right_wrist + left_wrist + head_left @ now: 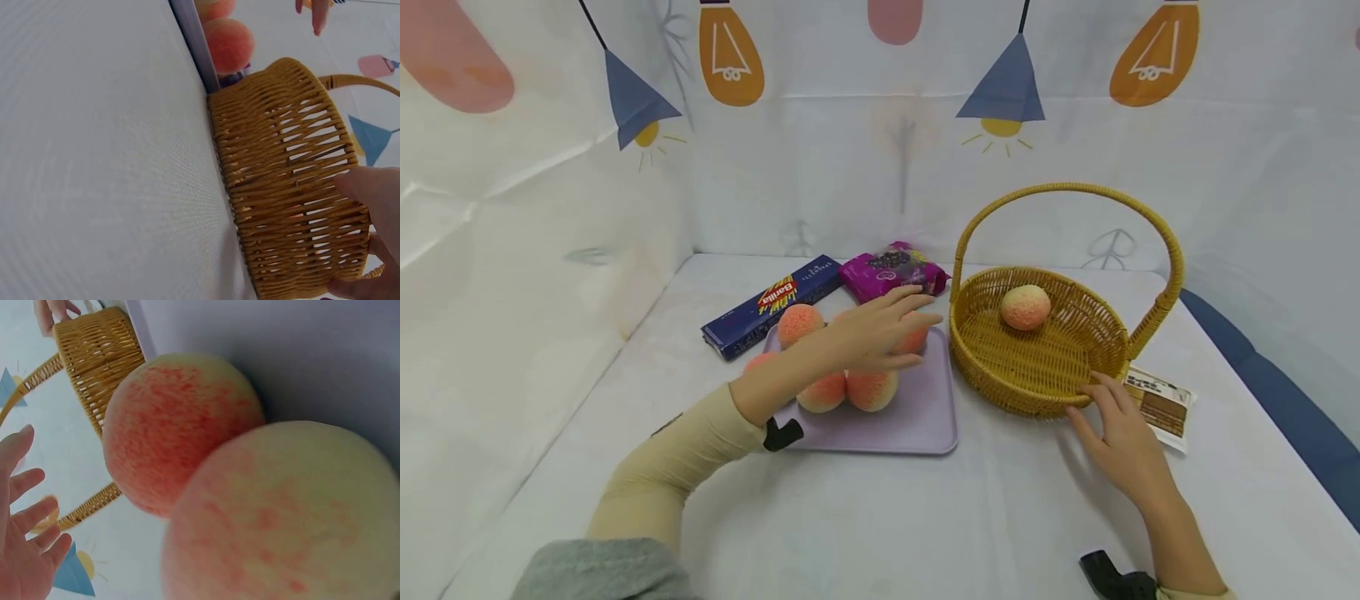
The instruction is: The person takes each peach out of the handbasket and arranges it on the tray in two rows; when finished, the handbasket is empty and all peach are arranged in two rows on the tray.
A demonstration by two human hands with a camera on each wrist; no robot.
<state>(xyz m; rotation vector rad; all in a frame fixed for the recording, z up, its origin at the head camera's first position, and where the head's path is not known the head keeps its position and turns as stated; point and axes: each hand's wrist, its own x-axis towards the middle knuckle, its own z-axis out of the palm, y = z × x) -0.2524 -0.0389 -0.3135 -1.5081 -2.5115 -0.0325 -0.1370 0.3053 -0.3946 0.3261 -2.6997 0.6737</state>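
My left hand (880,329) hovers with spread fingers over a group of several pink-and-cream peaches (871,390) on a lilac tray (917,429). It holds nothing, and part of the group is hidden beneath it. Two peaches (181,431) fill much of the left wrist view, apart from the fingers. To the right, a woven basket (996,383) with a tall hoop handle contains one peach (1026,307). My right hand (1120,437) grips the basket's near right rim, thumb outside and fingers over the edge, as the right wrist view (375,206) also shows.
Behind the tray lie a dark blue Barilla spaghetti box (775,304) and a purple packet (887,271). A brown-and-white packet (1161,408) sits partly behind the basket on the right. A patterned white curtain (850,167) hangs at the back.
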